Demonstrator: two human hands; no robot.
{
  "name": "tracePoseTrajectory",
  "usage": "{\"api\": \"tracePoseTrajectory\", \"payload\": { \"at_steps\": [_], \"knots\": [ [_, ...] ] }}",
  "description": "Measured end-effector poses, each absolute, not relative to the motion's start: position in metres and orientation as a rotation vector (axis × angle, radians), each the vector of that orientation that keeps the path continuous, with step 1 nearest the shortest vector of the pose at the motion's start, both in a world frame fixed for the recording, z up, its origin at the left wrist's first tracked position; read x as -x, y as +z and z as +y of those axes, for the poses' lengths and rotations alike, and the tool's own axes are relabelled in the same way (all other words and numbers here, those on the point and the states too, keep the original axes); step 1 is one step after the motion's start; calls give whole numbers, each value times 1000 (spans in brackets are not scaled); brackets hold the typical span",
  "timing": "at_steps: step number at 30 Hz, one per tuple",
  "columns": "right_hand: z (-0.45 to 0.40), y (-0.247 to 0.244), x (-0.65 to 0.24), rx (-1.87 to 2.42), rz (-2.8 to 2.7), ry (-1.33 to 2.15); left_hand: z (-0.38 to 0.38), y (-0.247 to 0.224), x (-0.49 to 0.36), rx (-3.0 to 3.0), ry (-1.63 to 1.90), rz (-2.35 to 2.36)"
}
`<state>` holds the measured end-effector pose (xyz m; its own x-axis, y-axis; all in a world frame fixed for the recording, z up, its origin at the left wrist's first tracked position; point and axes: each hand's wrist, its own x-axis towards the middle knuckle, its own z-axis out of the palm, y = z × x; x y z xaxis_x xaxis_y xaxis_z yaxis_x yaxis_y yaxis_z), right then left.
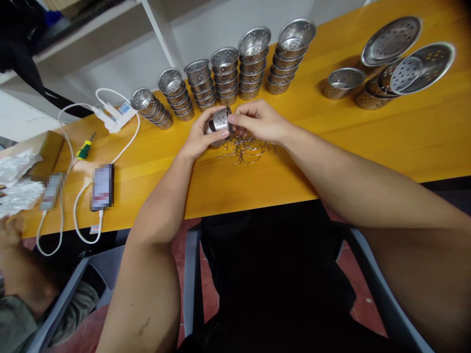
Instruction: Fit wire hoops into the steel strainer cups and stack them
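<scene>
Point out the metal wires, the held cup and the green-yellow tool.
Metal wires [244,148]: head view, middle of the tangle.
Held cup [221,119]: head view, holed side wall.
Green-yellow tool [84,150]: head view, handle.

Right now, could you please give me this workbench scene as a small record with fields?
Left hand: holding a perforated metal cup
Right hand: at the held cup's end; grip on anything unclear
Near hands: tangle of thin wires on the table
Behind hands: six stacks of metal cups
Right side: separate cup, wider perforated metalware
Left side: phone, power strip, yellow-and-green tool
Far left: another person's arm
</scene>
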<state>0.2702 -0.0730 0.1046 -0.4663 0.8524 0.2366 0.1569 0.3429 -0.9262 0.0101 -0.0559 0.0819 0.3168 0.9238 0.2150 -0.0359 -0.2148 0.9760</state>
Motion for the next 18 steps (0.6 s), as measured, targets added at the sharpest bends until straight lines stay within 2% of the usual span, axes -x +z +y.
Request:
{"api": "tracePoseTrajectory", "payload": {
  "at_steps": [14, 18],
  "knots": [
    [-69, 93, -261, 945, -1710, 1100, -50, 80, -11, -1606, 1172, 852],
    [-65, 96, -269, 810, -1641, 1185, -43, 71, -6, -1591, 1232, 874]
  ]
}}
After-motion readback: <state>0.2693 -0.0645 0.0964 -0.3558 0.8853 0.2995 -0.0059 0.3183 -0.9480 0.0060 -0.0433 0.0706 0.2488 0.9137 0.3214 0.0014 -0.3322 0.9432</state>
